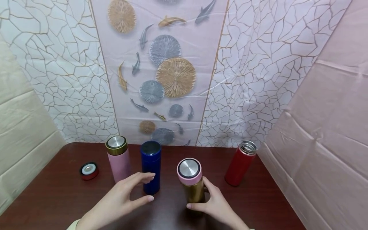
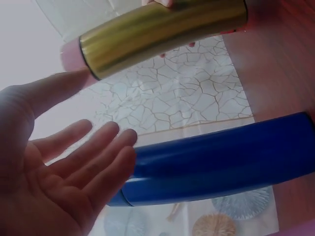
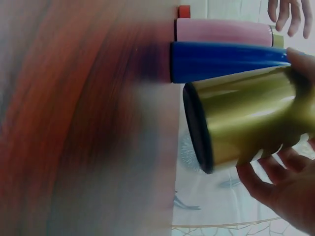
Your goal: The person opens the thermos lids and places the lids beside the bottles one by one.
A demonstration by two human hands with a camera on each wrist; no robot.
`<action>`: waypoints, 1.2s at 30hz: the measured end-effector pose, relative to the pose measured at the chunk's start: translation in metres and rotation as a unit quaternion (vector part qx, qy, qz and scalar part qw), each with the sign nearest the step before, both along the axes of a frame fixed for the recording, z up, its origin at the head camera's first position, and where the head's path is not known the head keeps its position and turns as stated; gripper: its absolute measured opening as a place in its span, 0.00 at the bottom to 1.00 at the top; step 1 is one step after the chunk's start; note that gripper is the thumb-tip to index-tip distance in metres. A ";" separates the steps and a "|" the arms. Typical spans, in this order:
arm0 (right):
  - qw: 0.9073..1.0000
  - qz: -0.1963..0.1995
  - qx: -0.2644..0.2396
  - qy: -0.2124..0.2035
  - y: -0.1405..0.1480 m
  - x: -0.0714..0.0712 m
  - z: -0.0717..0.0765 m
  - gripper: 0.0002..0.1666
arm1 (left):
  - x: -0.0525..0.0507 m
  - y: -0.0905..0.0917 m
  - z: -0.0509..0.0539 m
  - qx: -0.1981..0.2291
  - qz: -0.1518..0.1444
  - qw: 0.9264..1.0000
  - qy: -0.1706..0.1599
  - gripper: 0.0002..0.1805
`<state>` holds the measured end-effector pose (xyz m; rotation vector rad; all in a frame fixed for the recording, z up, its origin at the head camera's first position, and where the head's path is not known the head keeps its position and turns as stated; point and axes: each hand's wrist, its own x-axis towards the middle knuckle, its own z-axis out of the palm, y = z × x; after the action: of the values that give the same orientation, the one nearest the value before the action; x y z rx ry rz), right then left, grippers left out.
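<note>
In the head view, the right hand [image 1: 211,199] is gripping the gold bottle [image 1: 194,191], with the thumb on the near side and the other fingers behind; this bottle wears a pink lid [image 1: 189,171] with a silver top. The left hand [image 1: 125,195] holds nothing: its thumb and fingers are well apart, and they appear in front of the blue bottle [image 1: 151,174]. The pink bottle [image 1: 119,164] with a gold-rimmed lid stands behind this hand, and farther left a red cap [image 1: 89,171] lies on the table [image 1: 258,204] (its pale inner side looks up). At the right is the red bottle [image 1: 238,166], uncapped, its metal mouth showing. In the left wrist view, the left palm is visible with loose fingers, whose tips cover a part of the blue bottle (whether they touch it, I cannot tell from here). In the right wrist view, the right fingers are curled around the gold bottle, which is tilted compared with the blue one and shows its dark underside.
</note>
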<state>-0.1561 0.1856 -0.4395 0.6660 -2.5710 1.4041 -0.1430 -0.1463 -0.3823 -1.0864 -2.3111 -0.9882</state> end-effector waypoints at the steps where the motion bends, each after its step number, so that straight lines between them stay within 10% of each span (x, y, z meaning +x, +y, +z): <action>1: 1.000 0.010 0.002 0.015 0.001 0.003 0.000 0.42 | 0.002 0.000 0.001 0.001 -0.010 1.000 -0.002 0.30; 17: 0.972 0.215 0.050 0.083 -0.012 0.024 0.006 0.46 | 0.024 0.005 0.019 -0.047 -0.157 0.986 0.016 0.43; 27: 0.946 0.305 0.095 0.062 -0.015 0.026 0.008 0.38 | 0.024 0.004 0.018 -0.079 -0.256 0.960 0.084 0.38; 36: 0.948 0.296 0.116 0.027 -0.017 0.028 0.009 0.36 | 0.022 0.005 0.019 -0.081 -0.247 0.953 0.157 0.33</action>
<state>-0.1277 0.1688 -0.4301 1.5960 -2.6284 1.1798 -0.1213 -0.1414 -0.3628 -1.8044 -1.9252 -0.7209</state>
